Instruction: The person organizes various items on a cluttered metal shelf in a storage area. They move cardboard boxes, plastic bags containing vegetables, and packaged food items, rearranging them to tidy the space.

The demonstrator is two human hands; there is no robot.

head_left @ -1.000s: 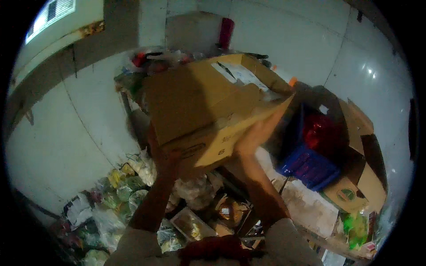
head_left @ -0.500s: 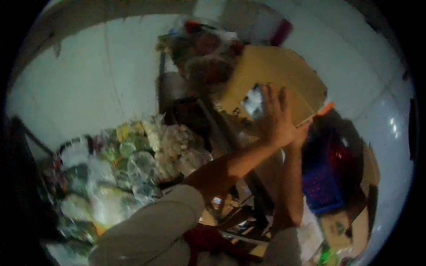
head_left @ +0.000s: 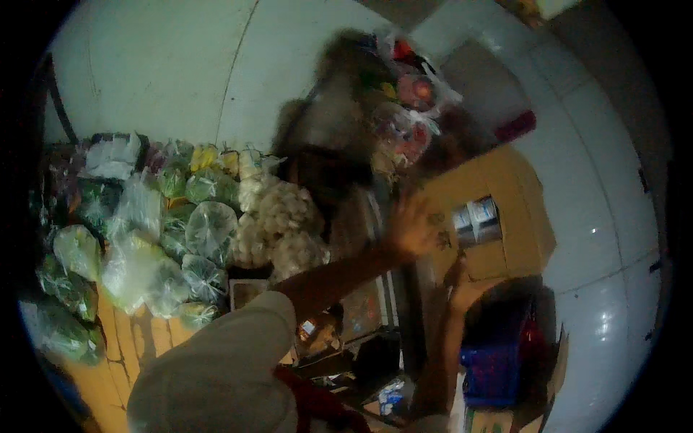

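Note:
A brown cardboard box with a rectangular opening showing pale packs sits among the clutter at right of centre. My left hand lies against its left side, open with fingers spread. My right hand is closed on the box's lower edge, thumb on the face, other fingers partly hidden. Just above the box are plastic bags with red contents. Left of my left hand are bags of pale bulbs.
Many bagged green vegetables cover an orange platform at left. A blue crate stands below the box. A maroon object lies above it. Pale tiled surfaces surround the pile, and dark frames run down the centre.
The box has moved right and turned, now showing its opening. My left hand has shifted from gripping its side to lying spread on it. The view has swung round toward the bagged vegetables.

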